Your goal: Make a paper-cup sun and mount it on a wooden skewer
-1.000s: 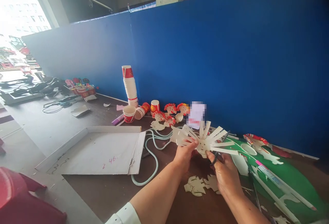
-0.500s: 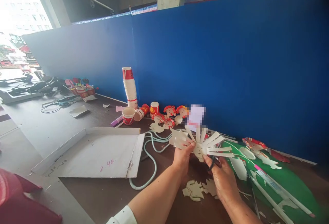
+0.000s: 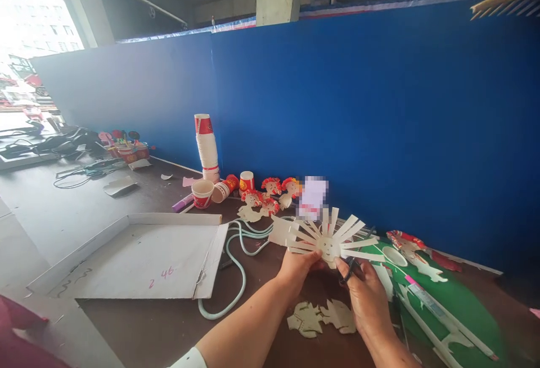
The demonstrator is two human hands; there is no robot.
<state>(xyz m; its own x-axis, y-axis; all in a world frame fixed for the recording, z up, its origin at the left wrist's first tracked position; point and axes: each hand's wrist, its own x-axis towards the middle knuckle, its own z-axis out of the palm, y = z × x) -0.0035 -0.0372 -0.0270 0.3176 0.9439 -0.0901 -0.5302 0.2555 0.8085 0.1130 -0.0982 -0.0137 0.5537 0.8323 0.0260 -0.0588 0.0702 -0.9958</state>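
Blue wall (image 3: pixel 358 103): it stands along the far edge of the worktop (image 3: pixel 139 328).
White box (image 3: pixel 139 250): shallow, on the worktop, left of both arms.
Green board (image 3: pixel 472 317): on the right side of the worktop, with paper scraps upon it.
Right hand (image 3: pixel 367 292): fingers curled closed around the black scissors (image 3: pixel 351 271); the thumb touches the paper's lower right rim.
Left hand (image 3: pixel 295 266): thumb and fingers pinched closed on the paper's lower left rim.
Cut paper (image 3: pixel 328 248): held above the worktop, between the box's right edge and the board's left edge.
Cutting done: most of the side is in narrow strips, I judge.
Cutting left: one wide piece at the left seems uncut; the strips are without curls.
Paper look: cream, a round middle with a small drawn face, strips spread like rays.
Red-fringed figures (image 3: pixel 271 187): several, near the worktop's far edge, looking finished.
Scissor blades: I cannot tell if open.
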